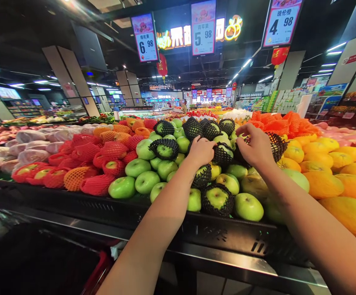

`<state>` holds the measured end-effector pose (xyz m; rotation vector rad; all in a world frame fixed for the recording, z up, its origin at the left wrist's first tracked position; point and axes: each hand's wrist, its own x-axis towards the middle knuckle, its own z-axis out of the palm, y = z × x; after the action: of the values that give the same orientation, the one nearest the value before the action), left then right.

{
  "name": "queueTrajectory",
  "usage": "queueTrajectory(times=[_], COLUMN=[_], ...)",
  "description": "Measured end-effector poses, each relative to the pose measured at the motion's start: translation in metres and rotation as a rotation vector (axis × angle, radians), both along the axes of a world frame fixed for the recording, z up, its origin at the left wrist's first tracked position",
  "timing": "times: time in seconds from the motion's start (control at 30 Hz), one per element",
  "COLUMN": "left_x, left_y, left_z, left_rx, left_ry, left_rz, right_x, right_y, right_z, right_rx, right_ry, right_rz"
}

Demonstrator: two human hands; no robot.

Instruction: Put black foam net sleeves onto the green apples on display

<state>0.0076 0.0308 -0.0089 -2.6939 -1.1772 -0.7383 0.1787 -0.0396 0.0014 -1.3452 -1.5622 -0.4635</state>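
My left hand (201,150) reaches over the green apple pile, fingers bent and drawn together at the edge of a green apple in a black foam net (222,154). What lies under those fingertips is partly hidden. To the right, my right hand (256,146) hovers over the same pile with curved fingers and the thumb apart, apparently holding nothing. Behind its wrist shows another black foam net (277,145). Around both hands lie bare green apples (147,182) and several netted ones, such as the netted apple at the front (217,199).
Apples in red foam nets (113,149) lie to the left and orange fruit (324,183) to the right. A black display tray edge (221,233) and metal rail (215,256) run along the front. Price signs (203,28) hang overhead. A dark bag or cart (36,258) is at lower left.
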Motion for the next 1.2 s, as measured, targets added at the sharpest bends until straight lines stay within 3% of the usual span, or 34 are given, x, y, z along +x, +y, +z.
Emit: queueTrajectory(times=[0.13, 0.3, 0.4, 0.63, 0.73, 0.83, 0.93, 1.0, 1.1, 1.2], left_x=[0.004, 0.004, 0.001, 0.005, 0.009, 0.001, -0.028, -0.062, -0.131, -0.217], left_y=[-0.003, -0.007, -0.004, -0.002, 0.0, -0.004, -0.031, -0.062, -0.112, -0.147], left_z=[0.001, 0.002, -0.002, -0.006, 0.008, 0.032, 0.049, 0.046, 0.014, -0.04], left_rx=[0.018, 0.047, 0.089, 0.048, -0.014, -0.059, -0.047, 0.008, 0.088, 0.049], left_ry=[0.072, 0.171, 0.143, -0.037, -0.017, 0.0, -0.087, -0.221, -0.333, -0.325], left_rz=[0.064, 0.139, 0.098, 0.114, 0.119, 0.065, -0.005, -0.056, -0.055, 0.116], right_x=[-0.001, 0.0, 0.002, 0.001, -0.002, -0.003, 0.001, 0.005, 0.008, 0.003], right_y=[0.002, 0.009, 0.013, 0.022, 0.023, 0.023, 0.024, 0.025, 0.023, 0.016], right_z=[-0.004, -0.018, -0.025, -0.03, -0.029, -0.029, -0.029, -0.027, -0.02, -0.011], right_rx=[-0.077, -0.461, -0.566, -0.543, -0.502, -0.467, -0.446, -0.424, -0.319, -0.152], right_ry=[-0.148, -0.443, -0.531, -0.532, -0.469, -0.421, -0.384, -0.335, -0.204, -0.079], right_rz=[0.01, 0.01, 0.031, -0.027, -0.03, -0.014, 0.026, 0.088, 0.224, 0.323])
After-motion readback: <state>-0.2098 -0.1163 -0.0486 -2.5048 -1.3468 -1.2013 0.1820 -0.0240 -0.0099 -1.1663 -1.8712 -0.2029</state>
